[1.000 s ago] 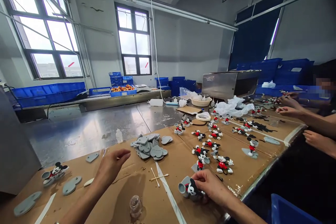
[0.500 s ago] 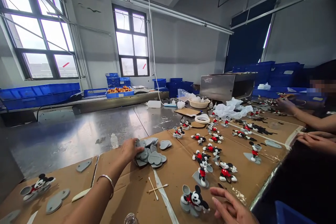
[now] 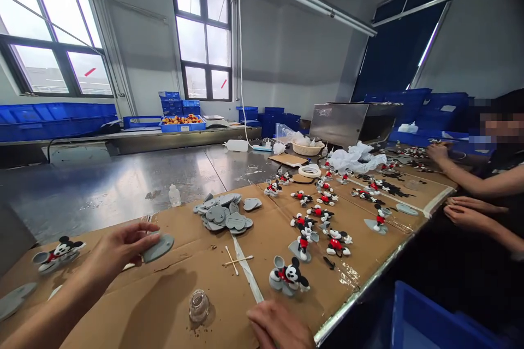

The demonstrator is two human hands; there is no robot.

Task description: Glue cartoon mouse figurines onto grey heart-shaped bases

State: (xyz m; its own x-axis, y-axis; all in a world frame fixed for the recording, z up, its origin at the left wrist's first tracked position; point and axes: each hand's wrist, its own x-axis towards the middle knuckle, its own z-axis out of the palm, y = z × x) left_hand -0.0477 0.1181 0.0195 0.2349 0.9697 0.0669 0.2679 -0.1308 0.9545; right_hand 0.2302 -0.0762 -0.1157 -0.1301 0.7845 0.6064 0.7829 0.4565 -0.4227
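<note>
My left hand (image 3: 125, 242) pinches a flat grey heart-shaped base (image 3: 159, 248) above the cardboard. Behind it lies a pile of similar grey bases (image 3: 221, 217). At the bottom edge, my right hand (image 3: 280, 324) is closed with its fingers curled under; whatever they may hold is hidden. Just beyond that hand, a mouse figurine (image 3: 292, 271) in red stands on a grey base, holding a grey cup shape. Two crossed cotton swabs (image 3: 238, 260) and a small clear cup (image 3: 199, 305) rest between my hands. Another mouse figurine (image 3: 61, 251) is at the left.
Several mouse figurines (image 3: 323, 212) stand or lie across the cardboard (image 3: 164, 300). A small bottle (image 3: 174, 195) stands behind it. At the lower right is a blue bin (image 3: 434, 316). A co-worker's hands (image 3: 466, 212) are at the right edge. Crumpled white plastic (image 3: 358, 158) lies farther back.
My left hand has left the pile and moved left, carrying a grey base. My right hand has moved left, toward the bottom middle, and its fingers have curled. The view has shifted.
</note>
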